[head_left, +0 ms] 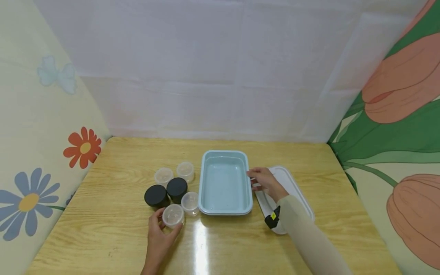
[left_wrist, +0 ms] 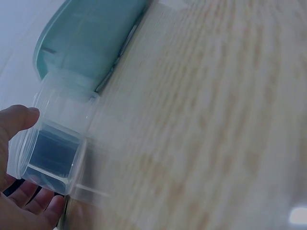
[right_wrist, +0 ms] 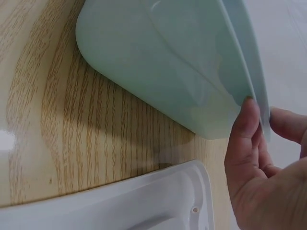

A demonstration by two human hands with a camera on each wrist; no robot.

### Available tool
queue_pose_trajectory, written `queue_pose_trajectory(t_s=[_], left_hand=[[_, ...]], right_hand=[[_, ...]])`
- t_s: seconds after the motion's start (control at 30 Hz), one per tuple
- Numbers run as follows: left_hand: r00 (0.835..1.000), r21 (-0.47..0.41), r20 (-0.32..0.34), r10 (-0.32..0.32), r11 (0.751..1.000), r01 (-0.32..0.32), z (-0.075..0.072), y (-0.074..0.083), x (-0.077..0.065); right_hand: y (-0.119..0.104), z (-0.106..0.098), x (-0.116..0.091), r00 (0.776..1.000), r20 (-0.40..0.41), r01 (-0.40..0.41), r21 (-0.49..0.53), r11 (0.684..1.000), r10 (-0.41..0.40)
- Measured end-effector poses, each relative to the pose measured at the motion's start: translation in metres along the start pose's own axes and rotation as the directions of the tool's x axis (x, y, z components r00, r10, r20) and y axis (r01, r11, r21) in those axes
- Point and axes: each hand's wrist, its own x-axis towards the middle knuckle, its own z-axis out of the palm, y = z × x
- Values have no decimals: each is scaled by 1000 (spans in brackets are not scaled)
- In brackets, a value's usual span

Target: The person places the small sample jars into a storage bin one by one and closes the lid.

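A pale blue rectangular tub point(head_left: 225, 183) stands mid-table. At its right side my right hand point(head_left: 266, 181) pinches the rim, thumb on one face and a finger on the other, as the right wrist view shows of the tub point(right_wrist: 158, 67). My left hand point(head_left: 161, 233) holds a small clear plastic jar point(head_left: 173, 215) at the table's front left, thumb on one side and fingers round the other. Just beyond it are another clear jar point(head_left: 190, 202) close to the tub and two black-lidded jars point(head_left: 156, 196), point(head_left: 177, 188).
Two more clear jars point(head_left: 164, 175), point(head_left: 185, 170) stand farther back. Under my right forearm lies a white lid-like tray point(head_left: 295, 191), slanting on the wooden table point(head_left: 113, 229). A white cloth point(head_left: 206, 76) hangs behind, with printed flower cloths on both sides.
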Motion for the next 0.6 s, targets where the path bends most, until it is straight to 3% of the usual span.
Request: queue_pose_trajectory(t_s=[0.3, 0.6], left_hand=[[1000, -15, -15, -6, 1000, 5, -2, 3, -1], [998, 0, -27, 49, 999, -49, -11, 14, 1]], right_hand=[[1, -1, 2, 1000, -4, -9, 1, 1000, 9], [1, -2, 2, 1000, -2, -9, 9, 1000, 9]])
